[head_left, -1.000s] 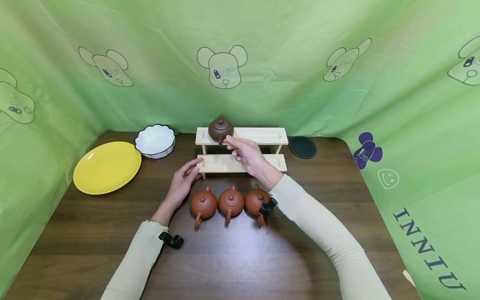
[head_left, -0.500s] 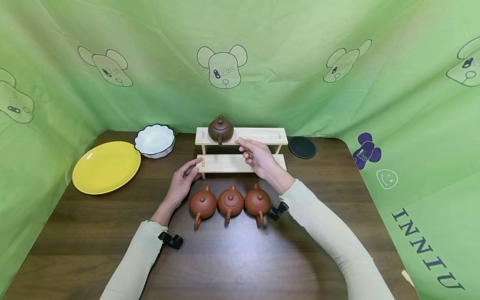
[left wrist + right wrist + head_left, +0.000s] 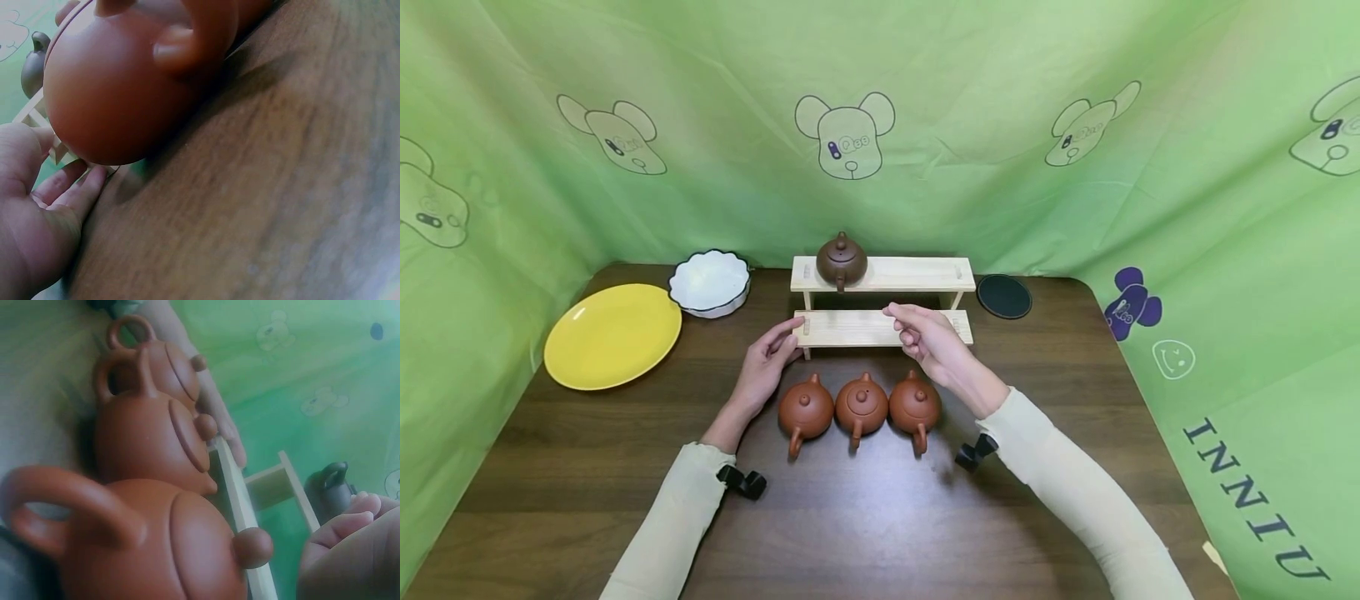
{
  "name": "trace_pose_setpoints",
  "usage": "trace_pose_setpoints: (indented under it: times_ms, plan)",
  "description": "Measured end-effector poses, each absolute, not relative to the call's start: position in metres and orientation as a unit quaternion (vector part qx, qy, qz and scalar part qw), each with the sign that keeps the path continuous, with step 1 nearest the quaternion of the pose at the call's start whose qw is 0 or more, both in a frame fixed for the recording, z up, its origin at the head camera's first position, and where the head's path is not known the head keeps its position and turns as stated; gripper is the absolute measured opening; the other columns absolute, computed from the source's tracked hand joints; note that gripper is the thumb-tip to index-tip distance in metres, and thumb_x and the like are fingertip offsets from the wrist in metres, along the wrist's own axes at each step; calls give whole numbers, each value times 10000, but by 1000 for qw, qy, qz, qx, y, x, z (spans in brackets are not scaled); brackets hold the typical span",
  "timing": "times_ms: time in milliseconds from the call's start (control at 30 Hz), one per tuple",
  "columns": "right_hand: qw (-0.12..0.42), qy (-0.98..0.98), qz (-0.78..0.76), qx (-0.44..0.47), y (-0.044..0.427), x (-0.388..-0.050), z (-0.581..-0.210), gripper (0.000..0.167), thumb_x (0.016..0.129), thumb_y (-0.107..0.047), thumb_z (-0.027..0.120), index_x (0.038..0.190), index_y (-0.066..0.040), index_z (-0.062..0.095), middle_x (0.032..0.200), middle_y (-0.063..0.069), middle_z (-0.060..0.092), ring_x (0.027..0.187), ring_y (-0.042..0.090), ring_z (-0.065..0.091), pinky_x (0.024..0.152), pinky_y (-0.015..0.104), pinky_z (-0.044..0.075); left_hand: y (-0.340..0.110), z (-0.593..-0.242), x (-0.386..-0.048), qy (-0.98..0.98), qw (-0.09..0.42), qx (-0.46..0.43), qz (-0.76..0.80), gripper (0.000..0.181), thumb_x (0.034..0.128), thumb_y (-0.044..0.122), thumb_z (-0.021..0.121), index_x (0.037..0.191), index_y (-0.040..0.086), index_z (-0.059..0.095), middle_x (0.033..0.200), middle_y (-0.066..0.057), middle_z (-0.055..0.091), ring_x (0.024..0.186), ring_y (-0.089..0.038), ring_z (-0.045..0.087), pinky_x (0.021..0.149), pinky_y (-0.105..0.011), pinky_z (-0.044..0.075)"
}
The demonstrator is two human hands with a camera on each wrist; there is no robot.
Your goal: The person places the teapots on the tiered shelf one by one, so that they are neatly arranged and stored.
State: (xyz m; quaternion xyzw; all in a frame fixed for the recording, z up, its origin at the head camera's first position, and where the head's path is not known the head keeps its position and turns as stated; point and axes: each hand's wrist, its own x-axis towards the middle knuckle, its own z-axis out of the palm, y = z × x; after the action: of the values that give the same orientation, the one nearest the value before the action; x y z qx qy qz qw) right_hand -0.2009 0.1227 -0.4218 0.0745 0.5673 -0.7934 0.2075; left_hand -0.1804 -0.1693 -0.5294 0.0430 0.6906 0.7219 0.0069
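Observation:
A dark brown teapot (image 3: 842, 261) stands at the left of the upper shelf (image 3: 910, 273) of a two-step wooden rack. The left hand (image 3: 761, 371) touches the left end of the lower shelf (image 3: 850, 328) with its fingers and thumb. Over the right part of that lower shelf hovers the right hand (image 3: 938, 348), its fingers bent, holding nothing. Three reddish teapots stand in a row in front of the rack: left (image 3: 806, 410), middle (image 3: 861, 406) and right (image 3: 915, 406). The right wrist view shows the right hand (image 3: 353, 556) away from the dark teapot (image 3: 329, 492).
At the left lie a yellow oval plate (image 3: 613, 337) and, beside it, a white scalloped bowl (image 3: 710, 283). A dark round coaster (image 3: 1004, 297) is right of the rack. Green cloth (image 3: 970, 125) hangs behind and at both sides of the brown table (image 3: 865, 533).
The right hand has moved from beside the dark teapot's handle toward the right and nearer the front. The left hand and the teapots have stayed in place.

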Motion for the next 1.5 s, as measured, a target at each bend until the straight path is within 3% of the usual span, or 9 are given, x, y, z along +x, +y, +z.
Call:
trace_pose_setpoints:
  times_ms: [667, 900, 1200, 1500]
  plan:
    - [234, 607, -759, 33, 161, -148, -433, 217, 1130, -111, 613, 1020, -179, 787, 754, -71, 605, 604, 34, 440, 513, 131, 310, -169, -528, -179, 688, 8, 45, 724, 425, 1179, 80, 543, 1586, -41, 561, 1616, -254, 555, 1215, -4, 675, 1095, -250, 595]
    - [237, 617, -750, 18, 174, -134, -441, 182, 1122, -113, 624, 1041, -135, 785, 804, -68, 622, 628, 37, 456, 528, 130, 320, -168, -527, -179, 688, 8, 44, 724, 425, 1176, 83, 554, 1585, -33, 568, 1591, -264, 576, 1215, -1, 677, 1094, -248, 595]
    - [239, 636, -733, 27, 189, -118, -450, 193, 1099, -107, 647, 1010, -187, 799, 824, -70, 599, 642, 34, 454, 549, 132, 324, -169, -527, -180, 695, 7, 40, 718, 421, 1181, 101, 548, 1584, -21, 575, 1603, -251, 570, 1225, 2, 665, 1079, -219, 593]
    - [247, 644, -722, 53, 205, -99, -463, 146, 1096, -125, 669, 981, -157, 755, 789, -75, 599, 621, 39, 440, 539, 149, 299, -169, -528, -179, 695, 9, 39, 718, 424, 1181, 98, 547, 1588, -15, 573, 1610, -237, 567, 1231, -11, 664, 1091, -238, 593]
